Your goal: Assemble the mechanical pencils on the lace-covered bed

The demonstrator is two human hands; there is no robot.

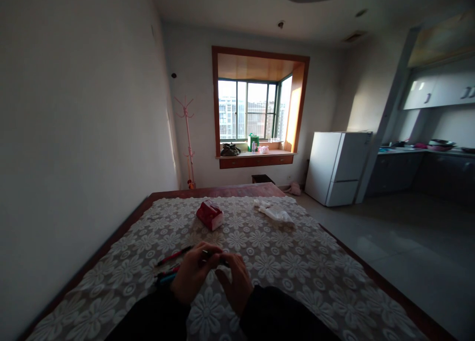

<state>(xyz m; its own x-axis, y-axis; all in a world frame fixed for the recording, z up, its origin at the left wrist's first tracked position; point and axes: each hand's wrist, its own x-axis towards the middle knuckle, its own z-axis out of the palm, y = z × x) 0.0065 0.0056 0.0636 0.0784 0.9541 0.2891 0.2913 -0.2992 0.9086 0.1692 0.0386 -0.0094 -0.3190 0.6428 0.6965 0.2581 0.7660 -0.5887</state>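
Note:
Both hands meet low in the middle of the head view, just above a lace tablecloth. My left hand [193,270] is closed, its thumb and fingers pinching a slim dark pen [223,263]. The fingertips of my right hand [236,282] close on the pen's other end, and fingers cover most of it. Beside my left hand lie a red pen [173,257] and a blue pen [166,278], with another reddish one partly hidden between them. Beyond the hands, a red tissue pack [210,215] rests on the cloth.
A crumpled white plastic bag [276,214] lies at the far right of the table, which is covered by the floral tablecloth [237,240]. A wall runs along the left side. Past the table stand a pink coat rack [188,138], a dark stool [262,179] and a white fridge [336,168].

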